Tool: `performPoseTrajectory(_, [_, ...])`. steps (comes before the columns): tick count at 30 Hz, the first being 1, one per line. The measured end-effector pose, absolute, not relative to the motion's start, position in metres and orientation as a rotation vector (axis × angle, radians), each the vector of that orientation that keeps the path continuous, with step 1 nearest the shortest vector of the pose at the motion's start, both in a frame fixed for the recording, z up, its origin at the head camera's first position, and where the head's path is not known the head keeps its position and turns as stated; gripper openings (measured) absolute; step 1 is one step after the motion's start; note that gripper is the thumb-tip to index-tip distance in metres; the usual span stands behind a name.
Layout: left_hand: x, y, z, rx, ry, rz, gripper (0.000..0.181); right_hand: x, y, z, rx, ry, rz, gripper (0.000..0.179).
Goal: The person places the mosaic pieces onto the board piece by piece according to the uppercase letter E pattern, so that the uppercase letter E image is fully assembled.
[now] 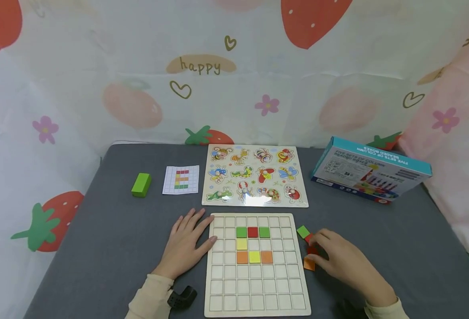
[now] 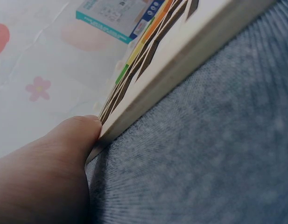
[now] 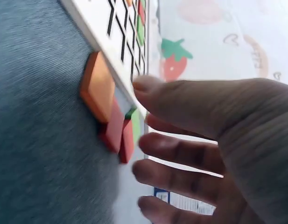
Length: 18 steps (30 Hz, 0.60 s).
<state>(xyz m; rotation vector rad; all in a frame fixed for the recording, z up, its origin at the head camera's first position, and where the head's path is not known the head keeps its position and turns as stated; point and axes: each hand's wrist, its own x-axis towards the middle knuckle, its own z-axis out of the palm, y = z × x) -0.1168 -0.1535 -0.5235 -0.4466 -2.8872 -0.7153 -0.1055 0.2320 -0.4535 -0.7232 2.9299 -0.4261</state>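
Observation:
A pale wooden grid board lies in front of me in the head view. Green, red, yellow and orange square tiles fill some of its upper cells. My left hand rests at the board's upper left edge with fingers extended; its thumb touches the rim in the left wrist view. Beside the right edge lie loose tiles: a green tile, two red tiles and an orange tile. Over them hovers my right hand, fingers loosely bent and apart, with nothing visible between them.
Behind the board lies an insect picture board. A pattern card and a green block are at the back left. The blue and white box stands back right. All are on a dark grey tablecloth.

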Motion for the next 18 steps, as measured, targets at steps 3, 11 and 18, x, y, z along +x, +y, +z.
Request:
performPoseTrajectory(3, [-0.117, -0.154, -0.524, -0.447, -2.882, -0.707, 0.059, -0.1, 0.238, -0.456, -0.686, 2.854, -0.442, 0.027])
performPoseTrajectory(11, [-0.117, -0.154, -0.523, -0.449, -2.898, -0.712, 0.06, -0.094, 0.239, -0.463, -0.722, 2.836, -0.503, 0.028])
performPoseTrajectory(18, [-0.117, -0.153, -0.522, -0.451, -2.901, -0.712, 0.06, -0.092, 0.237, -0.464, -0.743, 2.86, -0.523, 0.021])
